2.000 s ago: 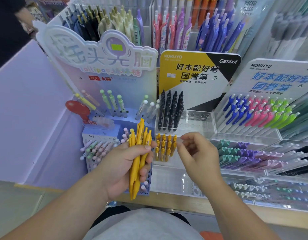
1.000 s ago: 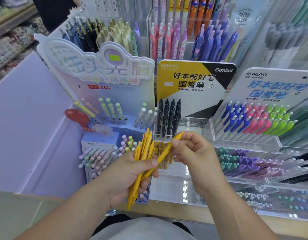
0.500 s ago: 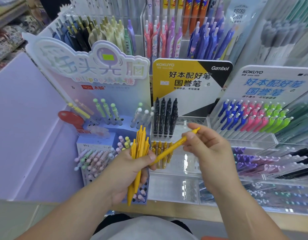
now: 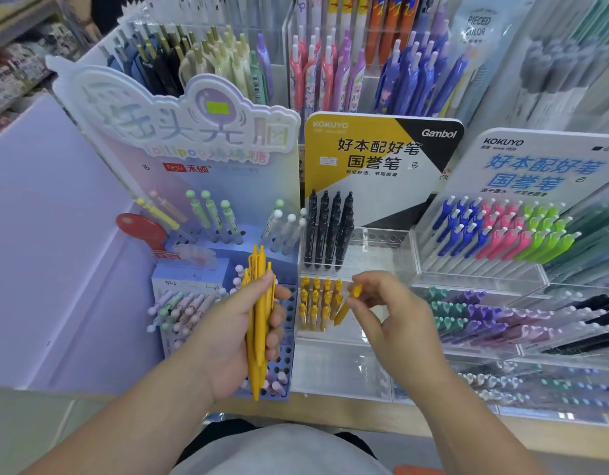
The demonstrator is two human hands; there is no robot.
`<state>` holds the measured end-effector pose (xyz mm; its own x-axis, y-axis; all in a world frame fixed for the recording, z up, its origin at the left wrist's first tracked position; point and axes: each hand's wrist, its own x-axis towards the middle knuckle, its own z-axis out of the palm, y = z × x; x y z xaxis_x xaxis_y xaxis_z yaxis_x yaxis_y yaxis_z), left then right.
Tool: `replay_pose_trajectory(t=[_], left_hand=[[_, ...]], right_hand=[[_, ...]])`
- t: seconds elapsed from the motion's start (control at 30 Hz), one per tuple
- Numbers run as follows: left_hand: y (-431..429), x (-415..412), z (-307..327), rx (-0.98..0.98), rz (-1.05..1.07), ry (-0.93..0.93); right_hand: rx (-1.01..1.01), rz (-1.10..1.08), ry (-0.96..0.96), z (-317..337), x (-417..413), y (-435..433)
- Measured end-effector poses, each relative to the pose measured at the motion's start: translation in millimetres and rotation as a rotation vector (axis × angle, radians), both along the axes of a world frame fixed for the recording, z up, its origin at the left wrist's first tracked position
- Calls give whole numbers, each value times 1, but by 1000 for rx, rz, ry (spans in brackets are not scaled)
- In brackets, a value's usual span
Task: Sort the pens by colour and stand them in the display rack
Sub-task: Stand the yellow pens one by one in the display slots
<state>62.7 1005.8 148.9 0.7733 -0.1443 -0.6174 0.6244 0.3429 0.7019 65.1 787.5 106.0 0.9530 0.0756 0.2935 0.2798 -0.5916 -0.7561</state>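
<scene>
Clear rack (image 4: 381, 248), yellow pens.
Rack is holding black pens (image 4: 330, 231) behind, yellow rows (image 4: 316, 303) in front; left hand (image 4: 234, 334) is gripping yellow bundle (image 4: 258, 323); right hand (image 4: 392, 313) fingers are pinching one pen (image 4: 345, 306) beside rows.

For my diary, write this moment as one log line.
left hand: holds pen bundle; right hand: pinches single yellow pen; near: racked yellow pens

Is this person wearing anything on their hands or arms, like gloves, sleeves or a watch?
No. The left hand and the right hand are bare: no gloves, no rings that show. The left forearm and right forearm are uncovered to the picture's edge, with no sleeve, watch or bracelet in view. The only clothing seen is a light grey garment at the bottom.
</scene>
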Motion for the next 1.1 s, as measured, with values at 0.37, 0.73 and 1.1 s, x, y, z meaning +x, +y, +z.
replay_pose_trajectory(t=[0.37, 0.73, 1.1], left_hand=[[3, -6, -1, -45, -8, -7], [-4, -13, 6, -4, -41, -87], [-13, -18, 12, 105, -272, -216]], right_hand=[[-61, 65, -120, -27, -4, 8], [-135, 120, -113, -37, -4, 11], [667, 47, 456, 45, -5, 29]])
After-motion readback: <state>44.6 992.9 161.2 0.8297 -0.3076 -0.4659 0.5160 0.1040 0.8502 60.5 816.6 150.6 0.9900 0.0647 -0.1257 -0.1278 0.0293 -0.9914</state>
